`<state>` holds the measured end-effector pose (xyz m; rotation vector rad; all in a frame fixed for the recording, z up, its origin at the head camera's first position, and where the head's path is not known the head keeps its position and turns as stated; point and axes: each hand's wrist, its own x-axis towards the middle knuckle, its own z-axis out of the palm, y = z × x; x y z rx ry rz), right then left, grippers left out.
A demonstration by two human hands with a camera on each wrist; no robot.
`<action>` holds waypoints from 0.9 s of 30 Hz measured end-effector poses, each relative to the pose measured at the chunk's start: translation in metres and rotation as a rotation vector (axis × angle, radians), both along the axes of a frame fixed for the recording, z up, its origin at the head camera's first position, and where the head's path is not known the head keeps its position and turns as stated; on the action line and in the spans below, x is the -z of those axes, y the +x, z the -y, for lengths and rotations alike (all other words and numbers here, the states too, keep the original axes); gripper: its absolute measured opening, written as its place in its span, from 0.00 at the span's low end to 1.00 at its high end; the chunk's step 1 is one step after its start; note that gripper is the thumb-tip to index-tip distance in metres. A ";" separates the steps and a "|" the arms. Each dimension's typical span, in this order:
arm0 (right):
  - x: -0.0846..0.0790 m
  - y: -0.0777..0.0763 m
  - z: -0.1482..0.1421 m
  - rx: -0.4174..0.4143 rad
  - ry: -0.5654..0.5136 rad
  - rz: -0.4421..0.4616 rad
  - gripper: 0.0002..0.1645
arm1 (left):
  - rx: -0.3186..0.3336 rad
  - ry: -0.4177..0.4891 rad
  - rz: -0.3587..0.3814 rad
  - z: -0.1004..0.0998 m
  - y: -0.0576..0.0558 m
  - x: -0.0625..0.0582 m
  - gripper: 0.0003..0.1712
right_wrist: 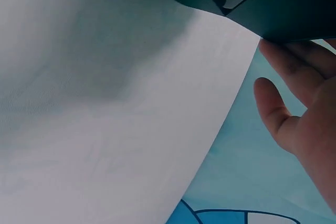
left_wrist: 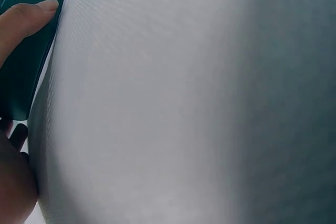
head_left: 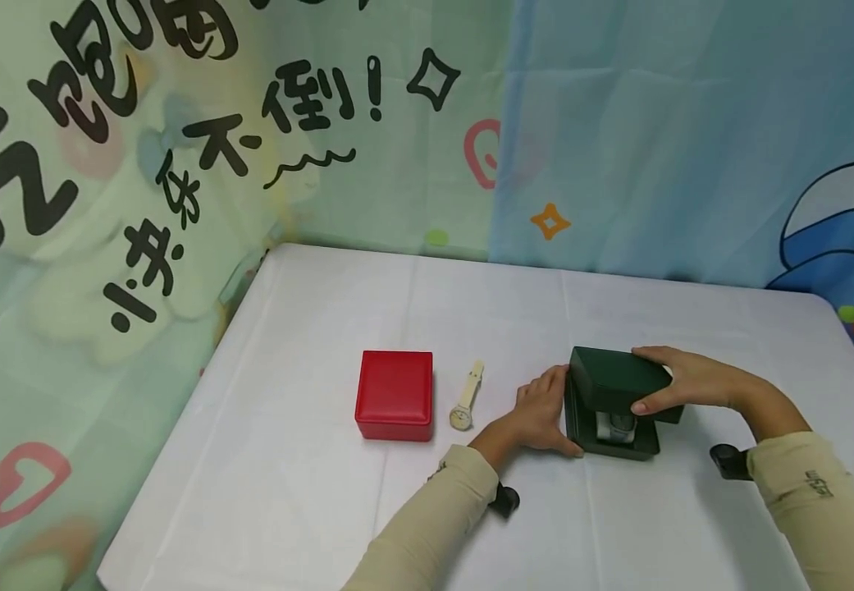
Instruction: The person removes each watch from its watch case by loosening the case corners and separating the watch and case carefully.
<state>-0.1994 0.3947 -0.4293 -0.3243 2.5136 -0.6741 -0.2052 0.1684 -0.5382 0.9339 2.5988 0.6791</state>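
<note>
At the right of the head view stands a dark green watch box with a base and a lid. The lid sits askew above the base, shifted to the back right. A wristwatch shows inside the base, partly covered by the lid. My left hand holds the base's left side, its thumb on the front face. My right hand grips the lid's right end, thumb at the front and fingers at the back. In the right wrist view the fingers reach under the dark green box.
A shut red box is on the white-covered table, left of my hands. Beside it, near my left hand, lies a cream-strapped wristwatch. Printed curtains hang along the table's back and left edges.
</note>
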 end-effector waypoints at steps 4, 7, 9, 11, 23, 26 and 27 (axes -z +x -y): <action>-0.002 0.001 -0.001 0.003 0.002 0.008 0.58 | -0.001 0.004 0.004 -0.002 0.002 0.000 0.69; -0.004 0.000 -0.001 -0.001 0.023 0.017 0.58 | -0.014 0.010 0.008 -0.003 0.004 0.000 0.69; -0.005 -0.001 -0.001 -0.004 0.039 0.028 0.58 | -0.026 0.012 0.016 -0.004 0.005 0.000 0.69; -0.006 -0.002 -0.001 -0.003 0.047 0.042 0.58 | -0.035 0.010 0.022 -0.005 0.007 0.001 0.68; -0.015 -0.002 -0.003 0.126 0.016 0.007 0.53 | -0.045 -0.007 -0.003 -0.005 0.008 -0.005 0.67; -0.020 -0.004 -0.005 0.182 0.015 0.030 0.55 | -0.036 -0.015 -0.008 -0.007 0.008 -0.003 0.66; -0.022 -0.005 -0.006 0.199 0.008 0.044 0.55 | -0.028 -0.015 -0.011 -0.007 0.009 -0.003 0.66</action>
